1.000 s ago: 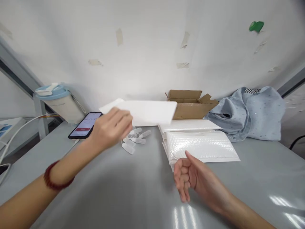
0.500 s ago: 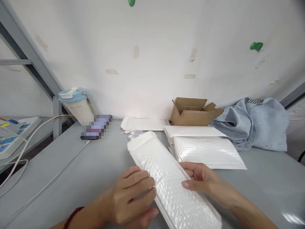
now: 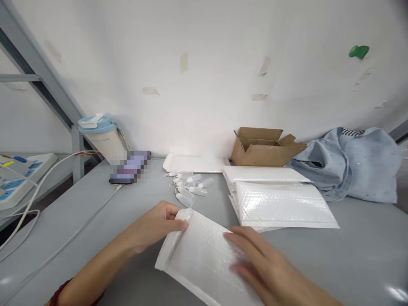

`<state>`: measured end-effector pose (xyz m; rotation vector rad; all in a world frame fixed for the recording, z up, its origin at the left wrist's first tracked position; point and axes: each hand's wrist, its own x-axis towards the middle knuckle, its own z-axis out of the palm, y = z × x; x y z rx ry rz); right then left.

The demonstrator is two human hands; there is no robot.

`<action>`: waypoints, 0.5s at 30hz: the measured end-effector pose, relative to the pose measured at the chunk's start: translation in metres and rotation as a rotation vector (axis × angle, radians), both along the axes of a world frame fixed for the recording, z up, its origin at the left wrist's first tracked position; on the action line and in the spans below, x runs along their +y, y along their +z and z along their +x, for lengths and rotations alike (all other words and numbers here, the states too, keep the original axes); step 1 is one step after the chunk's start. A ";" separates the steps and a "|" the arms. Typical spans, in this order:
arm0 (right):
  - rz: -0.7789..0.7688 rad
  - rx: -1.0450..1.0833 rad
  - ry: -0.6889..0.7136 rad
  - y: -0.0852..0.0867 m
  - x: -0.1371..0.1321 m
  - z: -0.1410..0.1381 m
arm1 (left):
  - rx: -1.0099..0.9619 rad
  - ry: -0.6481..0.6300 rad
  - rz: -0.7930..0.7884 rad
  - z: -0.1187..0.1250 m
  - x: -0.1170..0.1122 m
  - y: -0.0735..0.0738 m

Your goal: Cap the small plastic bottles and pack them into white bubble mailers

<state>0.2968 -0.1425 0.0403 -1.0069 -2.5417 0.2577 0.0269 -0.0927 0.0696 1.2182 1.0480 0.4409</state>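
A white bubble mailer [image 3: 204, 255] is tilted in front of me, its flap end toward the left. My left hand [image 3: 164, 223] is closed on the corner at that flap end, the thumb on top. Over the mailer's right part lies my right hand [image 3: 258, 259], fingers stretched and spread, blurred by motion; they appear to touch its surface. Just beyond the mailer, several small clear plastic squeeze bottles [image 3: 198, 191] with white caps lie in a loose cluster. To the right rests a pile of more white bubble mailers [image 3: 280, 204].
An open cardboard box [image 3: 267, 153] stands behind the pile, beside a light blue cloth [image 3: 360, 165]. One mailer [image 3: 197, 164] lies along the wall. At the left are a blue-lidded tumbler [image 3: 103, 138], a phone [image 3: 130, 168] with its charging cable [image 3: 79, 227], and a power strip [image 3: 25, 178].
The mailer has turned and come down toward me, baring the small bottles behind it. My left hand has shifted to its flap end; my right hand has let go of its edge and moved over it.
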 end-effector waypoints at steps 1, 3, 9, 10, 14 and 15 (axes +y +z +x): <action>0.071 -0.065 0.052 -0.002 -0.002 -0.003 | -0.017 0.018 -0.044 0.005 -0.001 -0.005; 0.208 -0.166 0.165 -0.010 -0.005 -0.010 | -0.045 0.041 -0.133 0.016 -0.005 -0.017; 0.183 -0.222 0.156 -0.028 -0.012 -0.021 | -0.095 0.032 -0.224 0.037 -0.016 -0.035; 0.171 -0.213 0.148 -0.028 -0.013 -0.021 | -0.088 0.040 -0.222 0.037 -0.016 -0.035; 0.136 -0.181 0.132 -0.021 -0.014 -0.022 | -0.044 0.185 -0.177 0.032 -0.005 -0.034; 0.109 -0.177 0.123 -0.019 -0.014 -0.023 | -0.052 0.217 -0.170 0.030 -0.002 -0.033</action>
